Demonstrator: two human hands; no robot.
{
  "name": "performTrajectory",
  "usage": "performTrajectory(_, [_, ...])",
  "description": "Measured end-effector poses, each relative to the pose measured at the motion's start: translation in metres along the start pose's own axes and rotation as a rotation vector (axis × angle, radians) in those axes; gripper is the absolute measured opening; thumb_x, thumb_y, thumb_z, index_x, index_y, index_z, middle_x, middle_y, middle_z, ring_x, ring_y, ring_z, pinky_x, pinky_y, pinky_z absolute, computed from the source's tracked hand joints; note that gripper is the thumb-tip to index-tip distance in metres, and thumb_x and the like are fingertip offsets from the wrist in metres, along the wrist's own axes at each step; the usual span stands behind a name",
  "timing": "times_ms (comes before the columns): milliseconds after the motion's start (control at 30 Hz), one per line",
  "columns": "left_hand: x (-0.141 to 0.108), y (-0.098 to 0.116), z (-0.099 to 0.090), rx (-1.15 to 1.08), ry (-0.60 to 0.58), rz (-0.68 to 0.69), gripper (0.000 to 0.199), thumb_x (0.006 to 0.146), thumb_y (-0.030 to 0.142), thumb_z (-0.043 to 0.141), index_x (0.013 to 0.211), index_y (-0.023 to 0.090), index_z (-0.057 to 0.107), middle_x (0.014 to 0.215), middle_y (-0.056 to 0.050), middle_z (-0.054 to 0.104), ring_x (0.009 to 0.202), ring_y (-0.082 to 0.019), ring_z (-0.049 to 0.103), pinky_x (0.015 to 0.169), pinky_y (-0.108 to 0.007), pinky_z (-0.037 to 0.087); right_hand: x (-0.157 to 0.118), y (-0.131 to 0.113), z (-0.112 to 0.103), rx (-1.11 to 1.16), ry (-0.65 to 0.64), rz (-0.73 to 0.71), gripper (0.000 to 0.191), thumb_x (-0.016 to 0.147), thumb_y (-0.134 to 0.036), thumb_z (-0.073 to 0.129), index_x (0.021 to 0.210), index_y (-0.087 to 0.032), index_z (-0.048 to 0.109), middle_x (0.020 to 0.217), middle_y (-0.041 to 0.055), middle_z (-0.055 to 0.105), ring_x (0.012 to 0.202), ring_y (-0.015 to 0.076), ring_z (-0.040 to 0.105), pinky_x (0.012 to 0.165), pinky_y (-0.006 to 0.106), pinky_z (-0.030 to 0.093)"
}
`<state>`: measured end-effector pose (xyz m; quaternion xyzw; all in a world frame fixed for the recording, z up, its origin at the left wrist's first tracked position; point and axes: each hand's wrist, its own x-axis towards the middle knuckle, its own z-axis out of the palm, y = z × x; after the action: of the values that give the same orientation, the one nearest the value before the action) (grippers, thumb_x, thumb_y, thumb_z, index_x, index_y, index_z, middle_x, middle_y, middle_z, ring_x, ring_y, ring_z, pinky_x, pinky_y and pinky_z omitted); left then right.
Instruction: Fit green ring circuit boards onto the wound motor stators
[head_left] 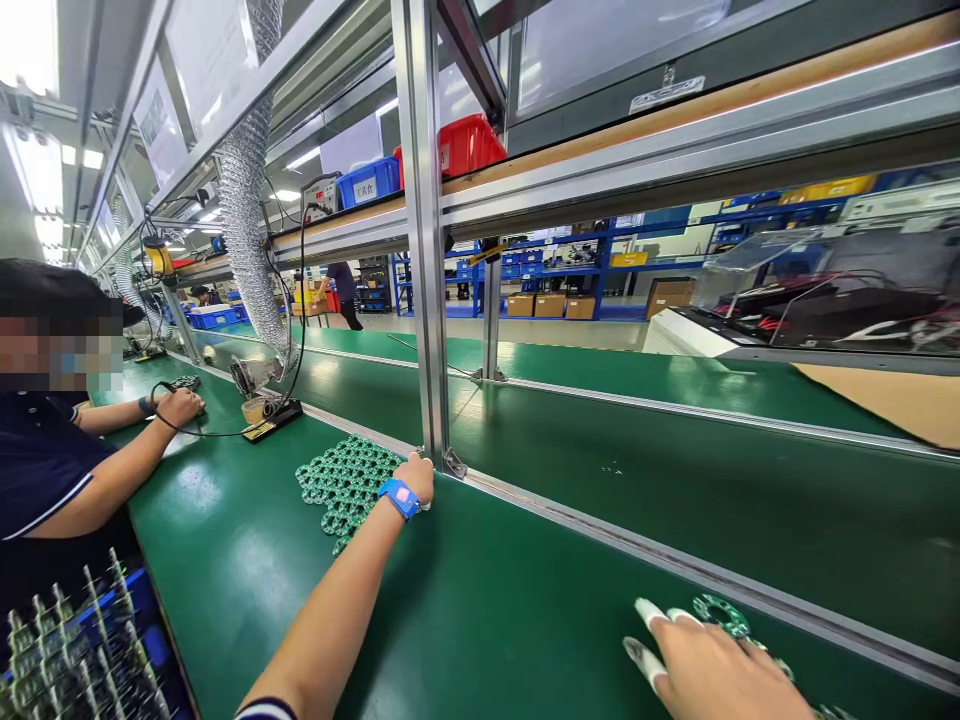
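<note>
My left hand (416, 480), with a blue strap (401, 497) on the wrist, reaches to the foot of the metal post (429, 250). Its fingers are curled, and what they hold, if anything, is hidden. Left of it, a batch of green ring-shaped circuit boards (349, 485) lies closely packed on the green bench. My right hand (724, 670) is low at the right, white covers on its fingertips, thumb and fingers apart. Just beyond its knuckles a green ring-shaped board (721, 614) shows; more of these boards are partly hidden behind the hand.
A co-worker (52, 440) works at the left, hands on the bench (247, 560). Near that person stand a soldering stand (262, 415) and a silver duct (251, 200). A blue crate (154, 640) with upright boards is at lower left. A metal rail (600, 535) crosses the bench.
</note>
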<state>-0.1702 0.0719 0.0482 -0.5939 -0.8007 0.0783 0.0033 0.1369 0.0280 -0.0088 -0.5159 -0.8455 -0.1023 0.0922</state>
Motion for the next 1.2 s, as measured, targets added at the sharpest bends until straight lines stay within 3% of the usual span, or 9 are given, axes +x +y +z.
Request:
performTrajectory(200, [-0.041, -0.009, 0.006, -0.004, 0.082, 0.029, 0.027, 0.083, 0.019, 0.056, 0.109, 0.012, 0.054, 0.115, -0.012, 0.052, 0.105, -0.025, 0.054, 0.084, -0.040, 0.048, -0.003, 0.000, 0.010, 0.077, 0.081, -0.044, 0.021, 0.075, -0.016, 0.045, 0.071, -0.020, 0.065, 0.072, 0.0104, 0.069, 0.069, 0.0287, 0.065, 0.069, 0.043, 0.043])
performTrajectory(400, [-0.089, -0.024, 0.027, -0.041, 0.071, 0.103, 0.034, 0.081, 0.016, 0.053, 0.114, 0.008, 0.052, 0.114, -0.017, 0.051, 0.106, -0.027, 0.053, 0.090, -0.037, 0.044, -0.003, -0.003, -0.001, 0.051, -0.022, -0.052, 0.025, 0.080, -0.015, 0.043, 0.081, -0.017, 0.068, 0.076, 0.0116, 0.070, 0.074, 0.0302, 0.065, 0.072, 0.045, 0.044])
performTrajectory(533, [-0.104, -0.010, 0.025, -0.190, 0.131, 0.290, 0.049, 0.083, 0.024, 0.053, 0.129, 0.015, 0.039, 0.125, -0.010, 0.046, 0.111, -0.018, 0.049, 0.097, -0.025, 0.037, -0.005, -0.015, -0.020, 0.016, -0.107, 0.000, 0.025, 0.081, -0.011, 0.044, 0.086, -0.014, 0.069, 0.081, 0.0125, 0.070, 0.079, 0.0298, 0.065, 0.076, 0.044, 0.043])
performTrajectory(633, [-0.098, 0.007, 0.011, -0.325, 0.190, 0.428, 0.035, 0.085, 0.024, 0.050, 0.120, 0.019, 0.049, 0.111, -0.006, 0.054, 0.099, -0.017, 0.054, 0.089, -0.025, 0.041, -0.005, -0.019, -0.026, 0.014, -0.112, 0.010, 0.025, 0.081, -0.012, 0.045, 0.090, -0.013, 0.069, 0.082, 0.0133, 0.070, 0.080, 0.0300, 0.065, 0.076, 0.044, 0.043])
performTrajectory(800, [-0.086, 0.035, 0.003, -0.188, 0.061, 0.681, 0.040, 0.069, 0.041, 0.069, 0.100, 0.017, 0.063, 0.102, -0.009, 0.057, 0.098, -0.025, 0.051, 0.085, -0.032, 0.042, -0.007, -0.016, -0.018, 0.025, -0.046, -0.052, 0.025, 0.082, -0.015, 0.044, 0.087, -0.015, 0.069, 0.079, 0.0126, 0.070, 0.076, 0.0284, 0.065, 0.075, 0.042, 0.043])
performTrajectory(900, [-0.094, 0.048, 0.010, -0.176, -0.028, 0.754, 0.029, 0.062, 0.031, 0.075, 0.086, 0.016, 0.065, 0.097, -0.008, 0.058, 0.096, -0.024, 0.051, 0.085, -0.031, 0.041, -0.007, -0.013, -0.015, 0.037, -0.008, -0.050, 0.025, 0.081, -0.016, 0.043, 0.084, -0.017, 0.068, 0.078, 0.0120, 0.069, 0.076, 0.0282, 0.065, 0.075, 0.041, 0.043])
performTrajectory(1000, [-0.108, 0.062, 0.008, -0.482, -0.111, 0.783, 0.017, 0.065, 0.015, 0.068, 0.082, 0.016, 0.063, 0.077, 0.000, 0.057, 0.073, -0.013, 0.052, 0.069, -0.022, 0.042, -0.004, -0.012, -0.019, 0.118, -0.022, -0.012, 0.028, 0.079, -0.014, 0.041, 0.084, -0.018, 0.069, 0.080, 0.0111, 0.070, 0.076, 0.0284, 0.065, 0.071, 0.038, 0.044])
performTrajectory(1100, [-0.113, 0.079, -0.010, -0.989, -0.222, 0.767, 0.030, 0.062, 0.014, 0.068, 0.090, 0.015, 0.061, 0.069, 0.004, 0.053, 0.058, -0.007, 0.046, 0.055, -0.018, 0.038, 0.001, -0.008, -0.027, 0.365, -0.073, 0.048, 0.030, 0.078, -0.016, 0.039, 0.083, -0.021, 0.068, 0.084, 0.0082, 0.070, 0.078, 0.0264, 0.065, 0.065, 0.033, 0.046])
performTrajectory(1200, [-0.103, 0.090, -0.032, -1.444, -0.254, 0.680, 0.043, 0.055, 0.017, 0.074, 0.096, 0.013, 0.060, 0.072, 0.002, 0.054, 0.059, -0.006, 0.047, 0.057, -0.019, 0.039, 0.006, 0.002, -0.034, 0.725, -0.108, 0.051, 0.031, 0.079, -0.024, 0.036, 0.081, -0.022, 0.067, 0.078, 0.0051, 0.069, 0.074, 0.0213, 0.064, 0.062, 0.027, 0.048])
